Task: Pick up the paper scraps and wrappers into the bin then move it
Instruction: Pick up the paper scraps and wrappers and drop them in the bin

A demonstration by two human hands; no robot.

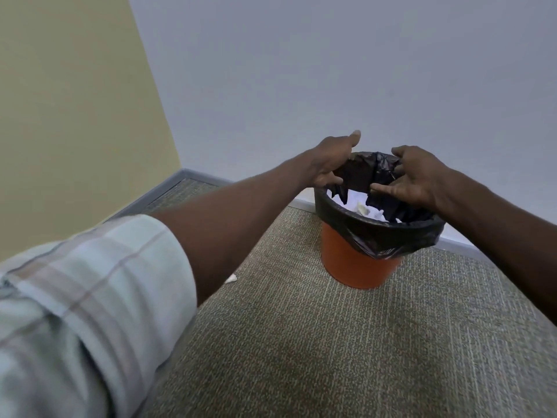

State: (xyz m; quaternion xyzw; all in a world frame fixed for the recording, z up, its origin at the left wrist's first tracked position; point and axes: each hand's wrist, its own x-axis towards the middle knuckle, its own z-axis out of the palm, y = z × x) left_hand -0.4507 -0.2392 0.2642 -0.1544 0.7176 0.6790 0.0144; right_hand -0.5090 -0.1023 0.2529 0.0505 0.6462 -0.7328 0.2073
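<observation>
Both hands — left hand (327,164), right hand (416,179) — pinch the black liner (376,233) at the bin's (355,267) 12 o'clock rim; grip evenly — lift straight so the scraps (361,208) stay in.

Speckled grey-brown carpet (331,342), pale grey wall (331,70), yellow wall (69,101), grey baseboard (156,191)

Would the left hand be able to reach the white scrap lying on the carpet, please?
Probably yes: the scrap lies on open carpet below the left forearm, with nothing around it, but the left hand must first let go of the liner.
</observation>
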